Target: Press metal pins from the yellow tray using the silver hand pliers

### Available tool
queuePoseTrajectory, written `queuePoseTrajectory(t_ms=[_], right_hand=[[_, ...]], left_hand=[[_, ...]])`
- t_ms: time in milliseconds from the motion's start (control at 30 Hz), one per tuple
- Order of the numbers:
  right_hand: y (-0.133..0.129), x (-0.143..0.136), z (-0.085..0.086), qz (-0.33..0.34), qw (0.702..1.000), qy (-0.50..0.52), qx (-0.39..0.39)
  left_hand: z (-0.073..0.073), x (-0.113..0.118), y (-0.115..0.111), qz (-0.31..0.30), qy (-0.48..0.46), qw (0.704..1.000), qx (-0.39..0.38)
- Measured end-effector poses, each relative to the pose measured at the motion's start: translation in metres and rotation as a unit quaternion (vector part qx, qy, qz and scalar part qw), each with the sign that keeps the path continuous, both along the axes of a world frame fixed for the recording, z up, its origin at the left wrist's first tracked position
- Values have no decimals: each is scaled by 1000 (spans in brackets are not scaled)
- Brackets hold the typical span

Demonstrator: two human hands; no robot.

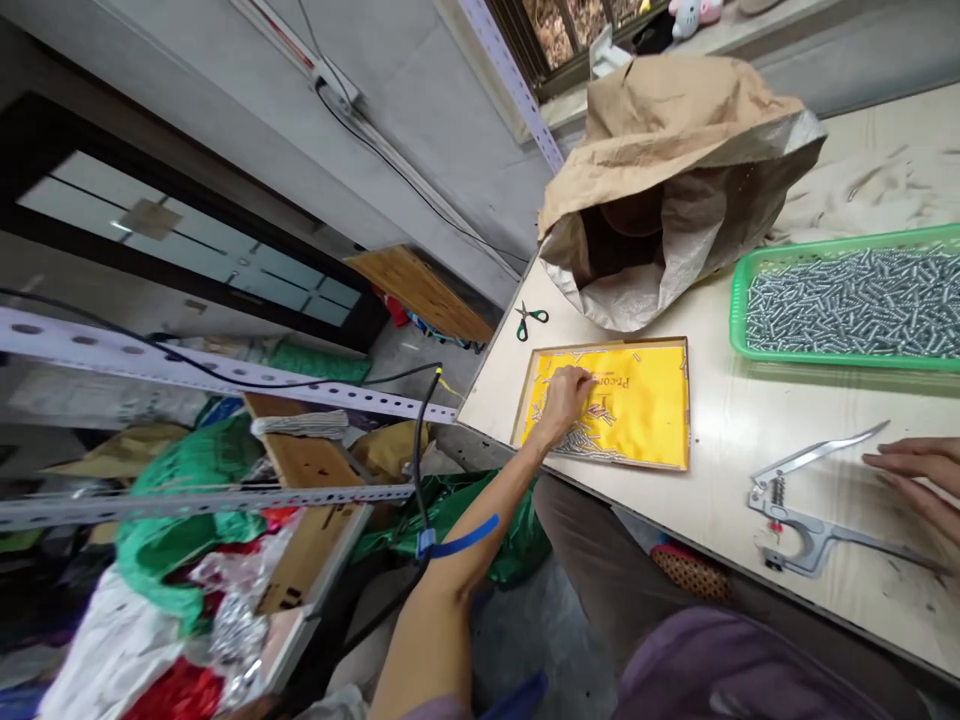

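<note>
Pale table (716, 420) bears crosswise pliers (823, 541), jaws leftward; right grip (930, 466) released, left grip (564, 400) unclear.

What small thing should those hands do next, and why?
Perhaps have the left hand pick one of the loose metal pieces: it is bunched over the yellow-lined tray, beside them, though whether it already holds one is hidden.

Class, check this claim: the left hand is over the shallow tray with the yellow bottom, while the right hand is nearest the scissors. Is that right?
Not quite: the head view shows the right hand nearest the metal pliers, not the scissors. The left hand is indeed over the shallow tray with the yellow bottom.
</note>
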State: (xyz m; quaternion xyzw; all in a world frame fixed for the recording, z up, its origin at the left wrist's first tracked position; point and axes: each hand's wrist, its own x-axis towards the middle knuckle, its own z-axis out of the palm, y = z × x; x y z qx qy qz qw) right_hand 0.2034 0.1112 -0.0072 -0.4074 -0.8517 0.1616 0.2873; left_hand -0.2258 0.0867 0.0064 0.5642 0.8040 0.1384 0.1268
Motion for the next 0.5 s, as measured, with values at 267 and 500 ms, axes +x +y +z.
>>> queuePoseTrajectory(t_ms=[267,500], right_hand=[[17,-154,42,176,950,165,-197],[12,-227,18,150,929,194,-278]], left_hand=[[9,57,-23,128,-434,889,68],[19,65,-42,129,-529,838,39]])
